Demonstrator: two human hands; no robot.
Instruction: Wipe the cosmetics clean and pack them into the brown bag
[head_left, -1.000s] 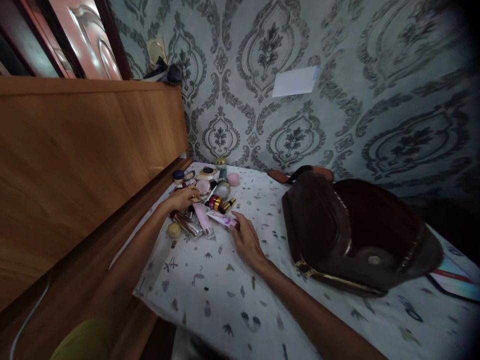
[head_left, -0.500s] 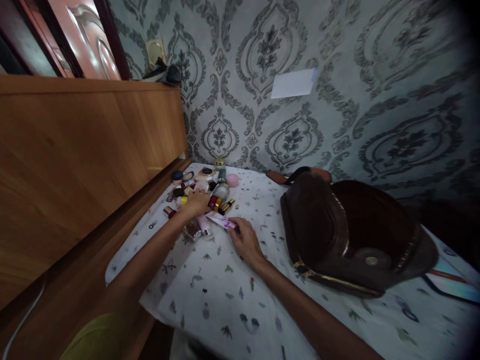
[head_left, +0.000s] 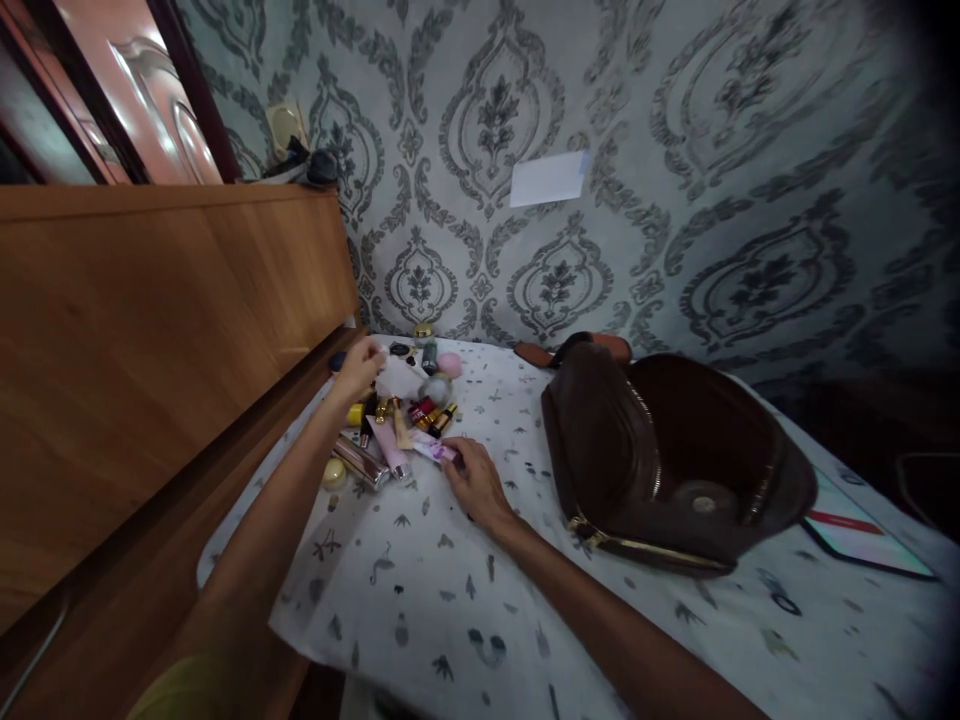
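Observation:
My left hand (head_left: 361, 366) pinches the edge of a thin white sheet, like a tissue (head_left: 400, 378), over the back of a cosmetics pile. In my right hand (head_left: 477, 482), fingers closed on its dark end, is a small white-and-purple tube (head_left: 430, 447). Between the hands lie a pink tube (head_left: 389, 447), a slim beige tube (head_left: 400, 425), a red bottle with a gold part (head_left: 423, 413) and a black-and-gold stick (head_left: 443, 420). Nearer me are a brownish clear-ended container (head_left: 362, 462) and a round cream-coloured item (head_left: 334, 474). The white sheet covers part of the pile.
A dark brown bag (head_left: 667, 470) gapes on the right of the patterned cloth (head_left: 420, 620), with a tablet-like panel (head_left: 862, 535) beyond it. A wooden cabinet side (head_left: 172, 360) borders the left. The papered wall (head_left: 480, 260) closes the back.
My left hand has risen back and left from the pile, lifting the white sheet. Several small items beneath show more plainly. My right hand still holds the tube; the view has shifted slightly.

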